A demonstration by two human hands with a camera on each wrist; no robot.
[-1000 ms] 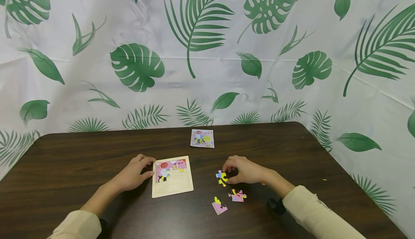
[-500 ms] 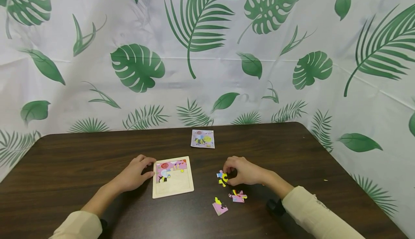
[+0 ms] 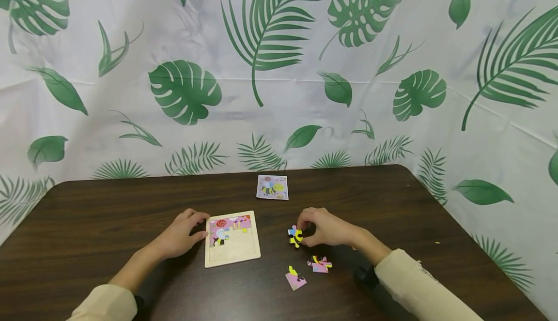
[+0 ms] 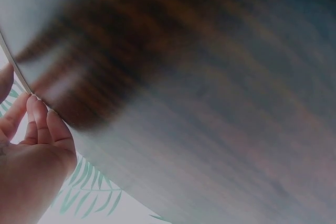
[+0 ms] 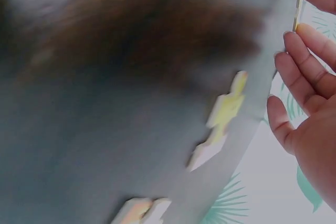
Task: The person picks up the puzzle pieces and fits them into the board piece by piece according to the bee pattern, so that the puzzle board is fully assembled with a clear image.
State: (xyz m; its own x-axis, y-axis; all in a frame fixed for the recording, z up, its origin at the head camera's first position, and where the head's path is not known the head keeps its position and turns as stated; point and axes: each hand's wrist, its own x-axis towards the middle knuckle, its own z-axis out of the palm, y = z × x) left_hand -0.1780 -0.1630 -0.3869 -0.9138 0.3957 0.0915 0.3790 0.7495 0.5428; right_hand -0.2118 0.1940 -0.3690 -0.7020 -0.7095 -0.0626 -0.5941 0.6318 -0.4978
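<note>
My left hand (image 3: 179, 233) rests at the left edge of a square wooden puzzle tray (image 3: 233, 261). Its index finger is near the upper left corner, with the thumb lower on the side; the left wrist view shows fingertips at the tray's thin edge (image 4: 19, 74). Joined picture pieces (image 3: 221, 223) fill the tray's top and left part. Between thumb and fingers, my right hand (image 3: 328, 227) pinches a yellow, black and blue puzzle piece (image 3: 295, 236), seen nearly edge-on in the right wrist view. Two loose pieces, one pink and yellow (image 3: 296, 279), one with a rainbow (image 3: 320, 264), lie below that hand.
A picture card with a bee (image 3: 272, 187) lies at the back of the dark wooden table (image 3: 131, 205). Something orange (image 3: 354, 248) shows partly behind the right forearm. A white cloth with green leaves (image 3: 279, 84) hangs behind the table.
My right hand has shifted slightly left with its pinched puzzle piece, which has turned a little. The left hand and the tray have stayed in place.
</note>
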